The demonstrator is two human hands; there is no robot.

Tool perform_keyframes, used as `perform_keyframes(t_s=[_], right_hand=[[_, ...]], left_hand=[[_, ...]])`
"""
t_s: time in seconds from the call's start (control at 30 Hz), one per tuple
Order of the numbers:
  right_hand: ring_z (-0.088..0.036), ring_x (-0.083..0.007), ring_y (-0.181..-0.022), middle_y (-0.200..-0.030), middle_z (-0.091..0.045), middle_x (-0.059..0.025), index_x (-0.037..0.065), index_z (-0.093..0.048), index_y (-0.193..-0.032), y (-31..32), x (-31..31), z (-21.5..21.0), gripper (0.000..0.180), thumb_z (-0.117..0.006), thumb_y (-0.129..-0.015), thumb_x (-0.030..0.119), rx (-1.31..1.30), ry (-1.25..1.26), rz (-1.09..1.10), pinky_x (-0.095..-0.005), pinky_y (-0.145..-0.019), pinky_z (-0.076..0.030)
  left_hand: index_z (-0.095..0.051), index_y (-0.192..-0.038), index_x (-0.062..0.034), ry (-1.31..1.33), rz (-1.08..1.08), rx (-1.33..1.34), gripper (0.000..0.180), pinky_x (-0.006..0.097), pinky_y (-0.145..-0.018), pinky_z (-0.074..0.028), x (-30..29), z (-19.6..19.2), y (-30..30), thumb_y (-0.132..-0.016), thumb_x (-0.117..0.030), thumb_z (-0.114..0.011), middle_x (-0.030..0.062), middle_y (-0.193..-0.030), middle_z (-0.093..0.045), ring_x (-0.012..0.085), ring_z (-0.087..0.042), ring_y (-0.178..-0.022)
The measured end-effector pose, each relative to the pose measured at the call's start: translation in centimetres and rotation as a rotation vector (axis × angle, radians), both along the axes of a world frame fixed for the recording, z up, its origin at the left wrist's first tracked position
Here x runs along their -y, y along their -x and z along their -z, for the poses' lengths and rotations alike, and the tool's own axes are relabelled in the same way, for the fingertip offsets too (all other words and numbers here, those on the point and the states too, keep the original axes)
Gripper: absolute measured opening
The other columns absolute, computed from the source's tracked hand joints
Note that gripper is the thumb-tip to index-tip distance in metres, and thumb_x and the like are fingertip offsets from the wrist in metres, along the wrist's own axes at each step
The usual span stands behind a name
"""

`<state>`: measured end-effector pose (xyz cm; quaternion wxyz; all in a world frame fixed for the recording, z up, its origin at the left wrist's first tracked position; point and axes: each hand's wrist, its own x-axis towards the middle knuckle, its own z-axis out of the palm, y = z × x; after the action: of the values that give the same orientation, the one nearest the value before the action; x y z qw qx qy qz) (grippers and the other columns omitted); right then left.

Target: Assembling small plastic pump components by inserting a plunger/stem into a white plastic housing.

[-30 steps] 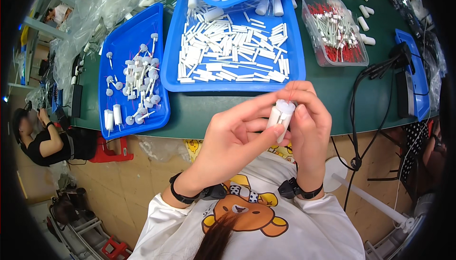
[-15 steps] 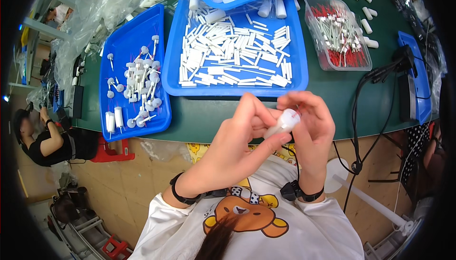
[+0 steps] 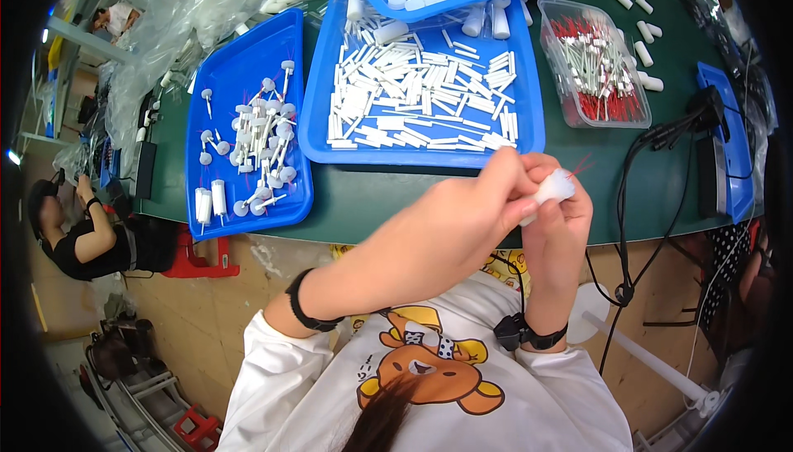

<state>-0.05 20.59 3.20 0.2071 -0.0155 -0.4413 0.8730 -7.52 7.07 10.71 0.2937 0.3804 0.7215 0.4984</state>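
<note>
In front of the middle tray, my two hands hold a small white capped tube (image 3: 554, 187) between them, with thin red wires sticking out past its round end. My left hand (image 3: 487, 204) pinches its lower, near end between thumb and fingers. Curled round the capped end is my right hand (image 3: 566, 216), thumb pressed against its side. Fingers hide part of the tube. Behind them, the blue tray (image 3: 405, 157) carries many short white sticks. On the left, another blue tray (image 3: 289, 216) has white rods with round caps and red wires, and two white tubes.
A tilted blue tray (image 3: 413, 14) of translucent white caps overlaps the middle tray's far side. To the right stand a clear box (image 3: 570, 117) of red-wired white parts, loose white tubes (image 3: 644, 54) and black cables (image 3: 640, 179). A person (image 3: 83, 229) sits at far left.
Both hands have moved right and slightly away from me with the tube. The left hand now reaches farther across, and the tube's capped end points more to the upper right.
</note>
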Motion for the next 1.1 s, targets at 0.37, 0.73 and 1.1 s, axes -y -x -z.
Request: perform_keyframes(t_s=[0.37,0.73,1.1], right_hand=[[-0.055,-0.0185,-0.090,-0.102,-0.060,-0.0145,-0.003,-0.058,-0.099,-0.7,-1.6,1.8,0.017,-0.061,-0.087,0.009,0.025,-0.033,0.053,-0.0301,-0.083,-0.042],[-0.058,-0.0179,-0.095,-0.106,-0.061,-0.0146,-0.005,-0.058,-0.103,-0.7,-1.5,1.4,0.020,-0.062,-0.086,0.006,0.062,-0.114,0.100,-0.0307,-0.086,-0.044],[-0.056,-0.0193,-0.096,-0.097,-0.058,-0.0114,-0.005,-0.058,-0.103,-0.6,-1.9,2.3,0.032,-0.069,-0.082,0.015,-0.082,-0.064,0.082,-0.0297,-0.083,-0.045]], left_hand=[[-0.057,-0.105,0.0011,0.726,-0.077,-1.028,0.025,0.040,-0.079,-0.045,5.2,-4.0,9.9,-0.089,-0.018,-0.054,0.0189,-0.094,-0.058,0.0360,-0.056,-0.089],[-0.057,-0.117,-0.0113,0.783,-0.019,-0.900,0.033,0.037,-0.073,-0.048,4.3,2.0,21.0,-0.089,-0.026,-0.053,0.0153,-0.087,-0.064,0.0276,-0.061,-0.078],[-0.049,-0.101,-0.0063,0.687,-0.137,-0.965,0.019,0.036,-0.058,-0.040,5.4,-3.9,12.2,-0.091,-0.022,-0.050,0.0134,-0.066,-0.052,0.0248,-0.051,-0.060]])
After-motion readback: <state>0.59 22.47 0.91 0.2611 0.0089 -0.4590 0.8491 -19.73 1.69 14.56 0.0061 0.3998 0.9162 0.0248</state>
